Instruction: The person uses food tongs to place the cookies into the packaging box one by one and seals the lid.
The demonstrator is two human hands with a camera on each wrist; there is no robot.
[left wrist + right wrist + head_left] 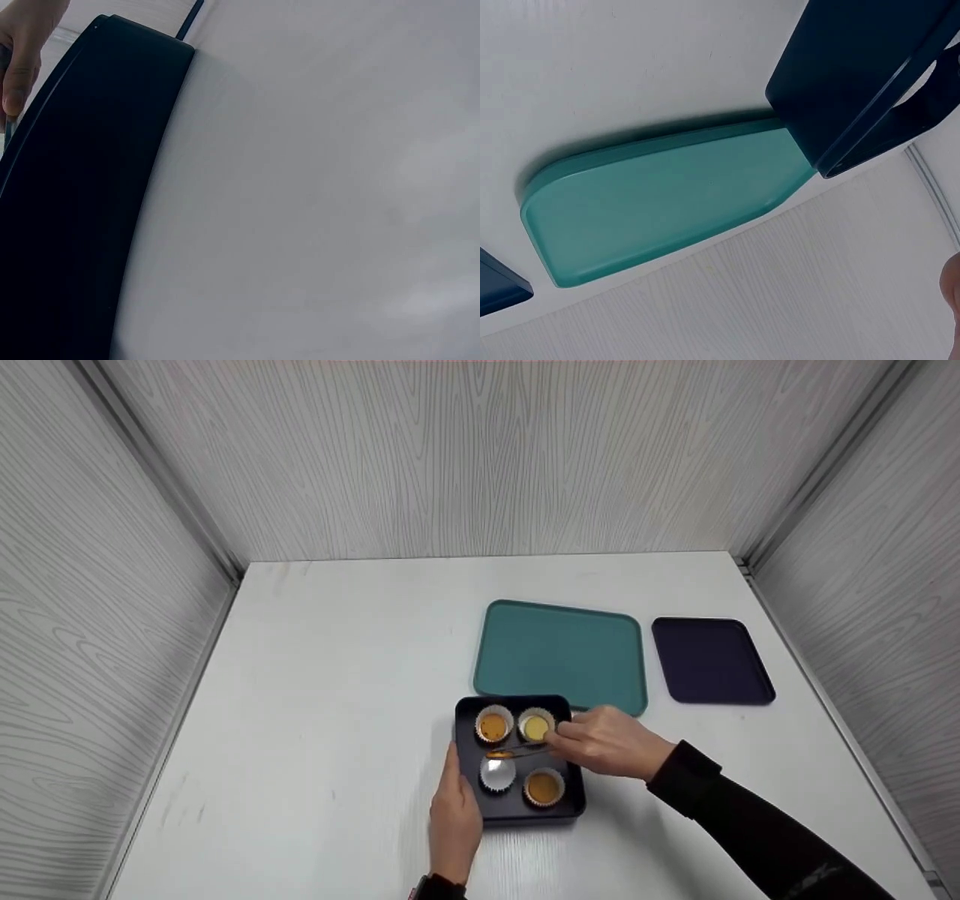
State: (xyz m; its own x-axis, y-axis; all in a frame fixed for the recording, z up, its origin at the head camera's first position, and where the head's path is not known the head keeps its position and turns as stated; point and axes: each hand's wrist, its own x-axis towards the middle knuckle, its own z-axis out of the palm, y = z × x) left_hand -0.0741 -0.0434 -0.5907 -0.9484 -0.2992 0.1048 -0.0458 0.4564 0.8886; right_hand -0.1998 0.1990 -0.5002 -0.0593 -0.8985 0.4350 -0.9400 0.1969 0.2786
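A dark square pan (519,811) stands on the table and holds several fluted baking cups. The back left cup (493,726) has an orange filling, the back right cup (536,726) a yellow one, and the front right cup (544,787) a brownish-orange one. The front left cup (497,774) shows its silvery inside. Along the pan's left side lies my left hand (455,814), fingers straight against the wall. My right hand (604,742) pinches a thin dark utensil (529,751) over the pan. An orange piece (499,754) is at its tip, above the front left cup.
Behind the pan lies a teal tray (562,652), its near edge close to the pan's back right corner. Farther right is a smaller dark purple tray (712,660). Wood-grain panels (480,457) enclose the white table (337,697) at the back and sides.
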